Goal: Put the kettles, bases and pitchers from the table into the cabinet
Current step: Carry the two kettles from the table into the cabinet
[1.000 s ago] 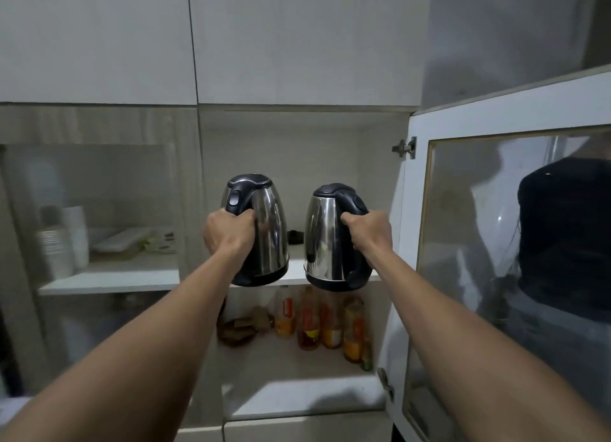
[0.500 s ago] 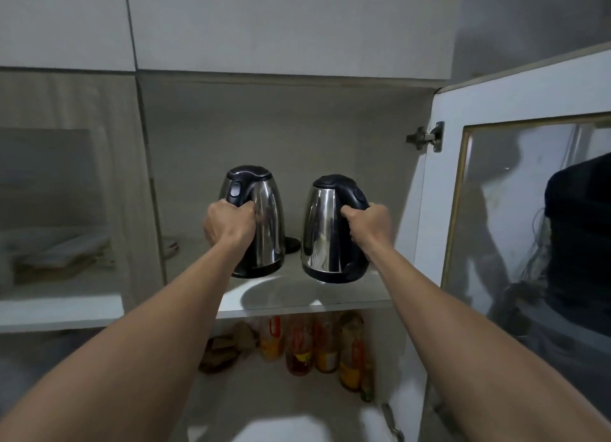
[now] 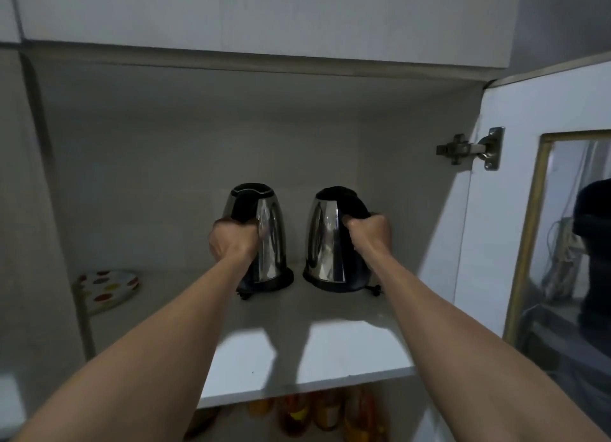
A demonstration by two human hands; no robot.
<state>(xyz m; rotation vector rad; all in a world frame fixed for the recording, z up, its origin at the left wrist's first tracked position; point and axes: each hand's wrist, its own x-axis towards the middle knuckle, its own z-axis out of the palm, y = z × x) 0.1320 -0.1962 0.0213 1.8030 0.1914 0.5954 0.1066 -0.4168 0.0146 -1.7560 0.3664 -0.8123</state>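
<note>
**Two kettles, both held, on the cabinet shelf**

Over the white shelf [image 3: 330,352], the left hand [image 3: 231,243] has its grip curled tight round the left kettle [image 3: 269,240] handle. The right hand [image 3: 368,231] likewise holds the right kettle [image 3: 325,240]. Both kettles stand upright, slightly apart, deep inside.

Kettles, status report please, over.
Left hand grips left kettle handle; right hand grips right kettle handle. Both upright on shelf, seemingly seated on black bases. Spotted plate far left, apart.
</note>
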